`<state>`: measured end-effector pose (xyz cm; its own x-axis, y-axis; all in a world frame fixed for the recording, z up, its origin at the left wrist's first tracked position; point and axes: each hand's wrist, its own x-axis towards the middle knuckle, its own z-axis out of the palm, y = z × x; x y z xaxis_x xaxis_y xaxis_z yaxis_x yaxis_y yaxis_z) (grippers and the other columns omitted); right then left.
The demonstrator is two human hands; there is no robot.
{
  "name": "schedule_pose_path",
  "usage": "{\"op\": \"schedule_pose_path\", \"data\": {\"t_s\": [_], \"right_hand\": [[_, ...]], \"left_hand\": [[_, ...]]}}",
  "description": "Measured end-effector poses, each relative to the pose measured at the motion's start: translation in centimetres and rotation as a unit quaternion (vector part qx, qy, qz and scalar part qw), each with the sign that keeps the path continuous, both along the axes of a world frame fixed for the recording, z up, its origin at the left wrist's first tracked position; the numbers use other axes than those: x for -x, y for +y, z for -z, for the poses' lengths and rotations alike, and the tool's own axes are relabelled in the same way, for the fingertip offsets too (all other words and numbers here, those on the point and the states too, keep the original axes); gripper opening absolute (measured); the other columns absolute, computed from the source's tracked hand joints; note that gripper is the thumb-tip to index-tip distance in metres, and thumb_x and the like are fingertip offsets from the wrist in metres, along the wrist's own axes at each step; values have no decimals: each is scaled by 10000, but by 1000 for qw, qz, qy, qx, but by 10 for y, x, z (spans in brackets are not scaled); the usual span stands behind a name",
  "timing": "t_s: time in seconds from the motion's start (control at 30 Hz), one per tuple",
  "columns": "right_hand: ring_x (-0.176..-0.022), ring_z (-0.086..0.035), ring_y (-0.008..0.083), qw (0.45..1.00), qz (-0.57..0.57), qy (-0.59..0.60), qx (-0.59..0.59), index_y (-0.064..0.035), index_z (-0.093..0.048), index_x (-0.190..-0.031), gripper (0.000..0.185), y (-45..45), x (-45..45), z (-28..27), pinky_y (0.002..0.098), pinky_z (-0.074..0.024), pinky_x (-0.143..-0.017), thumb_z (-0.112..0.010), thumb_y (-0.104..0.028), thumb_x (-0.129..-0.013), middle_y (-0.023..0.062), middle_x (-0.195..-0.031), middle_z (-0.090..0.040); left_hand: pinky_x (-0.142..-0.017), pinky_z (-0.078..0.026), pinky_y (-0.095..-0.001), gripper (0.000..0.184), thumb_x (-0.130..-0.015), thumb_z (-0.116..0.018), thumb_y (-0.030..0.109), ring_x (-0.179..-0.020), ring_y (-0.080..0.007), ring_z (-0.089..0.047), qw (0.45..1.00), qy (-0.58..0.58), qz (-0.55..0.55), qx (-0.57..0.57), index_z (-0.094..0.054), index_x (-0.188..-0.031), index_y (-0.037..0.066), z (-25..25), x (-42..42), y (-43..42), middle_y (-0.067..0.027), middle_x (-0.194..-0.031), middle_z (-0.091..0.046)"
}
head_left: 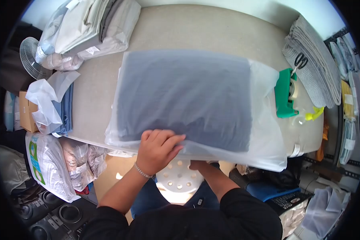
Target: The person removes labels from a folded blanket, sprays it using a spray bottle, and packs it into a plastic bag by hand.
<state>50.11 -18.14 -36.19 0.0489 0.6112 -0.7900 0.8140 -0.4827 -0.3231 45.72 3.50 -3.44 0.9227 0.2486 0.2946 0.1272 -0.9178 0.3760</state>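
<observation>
Beige and smooth, the bench (212, 24) is broad enough for the folded dark cloth (184, 92) to lie flat at its middle. The cloth's rectangle shows grey-blue through a frosted plastic bag (265, 100), whose loose, milky film spreads beyond it on the 3 o'clock side and ripples along the near edge.

My left hand (159, 146) rests at that near edge, about 6 o'clock, with fingers bent and mostly close together, perhaps to steady the slippery film; whether they pinch it, I cannot tell. My right hand (198, 165) is low, just under the overhanging plastic, as if attending to the edge from below; its fingers are hidden, so I cannot tell their state.

Around the bag, at 3 o'clock, a hard green tape dispenser (283, 94) sits within easy reach, dark-handled scissors (300, 62) tilted beside it. Ribbed grey fabric (318, 68) is stacked at 2 o'clock, its folds making a compact pile. Blue cloth (67, 114) lies at 9 o'clock beside crumpled translucent plastic (46, 98).
</observation>
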Motion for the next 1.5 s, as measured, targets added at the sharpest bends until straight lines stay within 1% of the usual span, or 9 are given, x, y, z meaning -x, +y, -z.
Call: {"op": "schedule_pose_path", "data": {"t_s": [0.33, 0.47, 0.77, 1.0, 1.1, 1.13, 1.2, 1.33, 1.5], "right_hand": [[-1229, -545, 331, 962, -90, 183, 180, -304, -177, -1551, 935, -21, 34, 50, 450, -422, -1028, -682, -328, -765, 148, -1464, -447], [-1241, -539, 314, 970, -194, 102, 106, -157, -385, -1463, 692, 45, 5, -8, 415, -443, -1008, -645, -358, -854, 154, -1388, -522], [-1166, -592, 300, 977, 74, 116, -163, -109, -516, -1346, 500, 49, -36, 2, 398, -477, -956, -621, -281, -889, 148, -1282, -600], [-1010, -636, 312, 897, 99, 74, -424, -61, -644, -1076, 259, -3, -10, -163, 394, -508, -842, -650, -130, -827, 157, -1093, -653], [-902, -626, 311, 811, 85, -3, -578, -34, -632, -1019, 257, -21, -22, -183, 378, -503, -764, -668, -38, -765, 160, -986, -636], [-829, -616, 300, 785, 117, -48, -607, -18, -614, -1001, 263, -27, -25, -186, 372, -496, -722, -667, -13, -743, 154, -932, -619], [-788, -595, 273, 780, 157, -20, -605, -4, -586, -997, 252, -29, -26, -193, 356, -487, -709, -644, 6, -753, 141, -894, -580], [-736, -569, 211, 772, 175, -8, -611, 2, -551, -1030, 290, -24, -32, -196, 317, -483, -688, -638, 6, -754, 120, -883, -540], [-748, -593, 236, 781, 179, -46, -597, -13, -577, -1070, 335, -22, -41, -195, 333, -500, -682, -684, -54, -756, 135, -929, -576]], "left_hand": [[-709, -393, -300, 119, -761, -762, 181, -745, -115, -598, 996, -75, 51, 22, -675, -842, 186, 9, 9, 10, 75, -829, -634], [-714, -402, -291, 67, -823, -708, 203, -765, -110, -593, 992, -103, 73, 12, -660, -865, 182, 14, 9, 15, 71, -835, -624], [-803, -400, -330, 92, -811, -686, 185, -805, -112, -578, 971, -218, 75, -63, -628, -883, 176, 33, 14, 11, 63, -842, -588], [-922, -401, -408, 295, -746, -703, 115, -915, -207, -592, 949, -313, -11, 42, -664, -1031, 182, 67, 123, 15, -23, -991, -621], [-921, -452, -426, 369, -831, -624, 160, -1038, -332, -582, 884, -102, -364, 274, -584, -1175, 32, 216, 263, -8, -210, -1135, -594], [-988, -430, -428, 423, -893, -547, 233, -1099, -358, -567, 794, 307, -459, 255, -560, -1252, 9, 306, 347, -38, -237, -1254, -560], [-985, -433, -426, 416, -894, -547, 235, -1091, -352, -570, 628, 562, -404, 355, -562, -1245, 11, 368, 451, -123, -233, -1242, -563], [-977, -439, -423, 403, -896, -547, 239, -1074, -342, -575, 532, 486, -466, 514, -567, -1231, 15, 372, 495, -220, -225, -1219, -570], [-967, -447, -418, 387, -899, -547, 244, -1054, -328, -582, 557, 360, -537, 521, -573, -1214, 20, 368, 478, -187, -215, -1190, -578]]}}
